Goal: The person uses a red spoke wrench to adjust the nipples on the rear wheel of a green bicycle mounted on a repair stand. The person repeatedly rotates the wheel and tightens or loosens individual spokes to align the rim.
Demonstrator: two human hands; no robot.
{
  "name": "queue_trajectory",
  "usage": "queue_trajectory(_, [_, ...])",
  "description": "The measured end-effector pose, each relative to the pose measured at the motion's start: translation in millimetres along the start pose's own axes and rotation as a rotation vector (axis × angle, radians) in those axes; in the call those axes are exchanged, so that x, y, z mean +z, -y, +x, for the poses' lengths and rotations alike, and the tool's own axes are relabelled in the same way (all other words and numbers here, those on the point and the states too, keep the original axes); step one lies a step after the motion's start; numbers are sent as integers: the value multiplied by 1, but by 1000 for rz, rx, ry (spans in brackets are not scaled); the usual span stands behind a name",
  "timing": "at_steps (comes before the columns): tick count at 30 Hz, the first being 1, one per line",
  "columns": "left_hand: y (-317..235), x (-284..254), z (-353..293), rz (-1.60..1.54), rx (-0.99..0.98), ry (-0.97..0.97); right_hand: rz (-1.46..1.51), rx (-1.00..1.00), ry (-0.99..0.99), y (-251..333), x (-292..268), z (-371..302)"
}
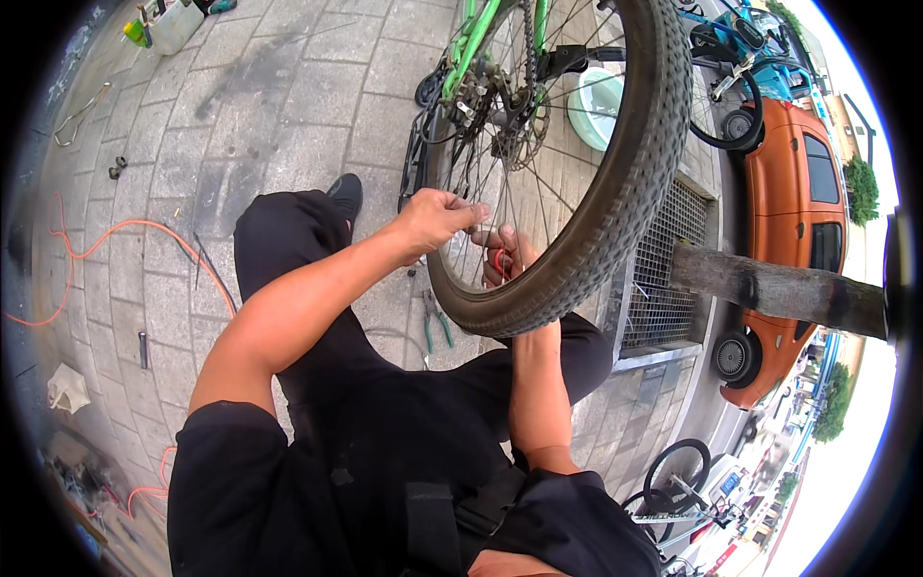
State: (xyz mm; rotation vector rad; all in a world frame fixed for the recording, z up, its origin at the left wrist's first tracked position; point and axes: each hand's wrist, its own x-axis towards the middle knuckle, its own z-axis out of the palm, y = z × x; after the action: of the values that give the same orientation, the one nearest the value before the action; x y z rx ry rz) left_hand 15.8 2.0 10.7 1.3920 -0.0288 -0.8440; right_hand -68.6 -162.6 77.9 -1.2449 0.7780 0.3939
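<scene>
In front of me stands a green-framed bicycle point(468, 46), its knobby-tyred wheel point(650, 154) between my knees. My left hand point(435, 223) is closed in a pinch among the spokes near the rim; what lies between its fingertips is too small to make out. Just right of it, my right hand point(513, 256) reaches through from behind the tyre, its fingers curled round a small red ring-shaped tool point(498, 263) close to the spokes. The hub with its brake disc point(524, 144) sits above both hands. Green-handled pliers point(438, 325) lie on the paving below the wheel.
An orange air hose point(144, 224) curls over the paving at left. A pale green basin point(598, 108) stands behind the wheel. To the right are a metal grate point(663, 274), a tree trunk point(769, 286), an orange car point(784, 192) and another bicycle point(678, 476). A white container point(176, 27) stands far left.
</scene>
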Motion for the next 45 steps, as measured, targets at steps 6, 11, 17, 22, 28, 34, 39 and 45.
queue_trajectory(6, [4,2,-3,106,-89,-116,-39,-110,151,-35,-16,19])
queue_trajectory(11, [37,-1,13,139,26,-119,15,-154,157,-74,-29,54])
queue_trajectory(17, [20,-2,1,136,25,-104,82,-190,251,-73,-28,60])
queue_trajectory(22, [28,-1,9,143,80,-68,-220,-281,41,-87,-32,90])
queue_trajectory(28, [38,-8,14,189,111,-123,-460,-330,-56,-69,-13,74])
queue_trajectory(34, [37,-8,19,170,96,-10,-591,-454,-72,-86,-37,107])
queue_trajectory(39, [57,-14,28,199,170,-123,-768,-596,-27,-59,-15,72])
queue_trajectory(45, [46,-4,23,177,83,-114,-676,-605,73,-74,-38,72])
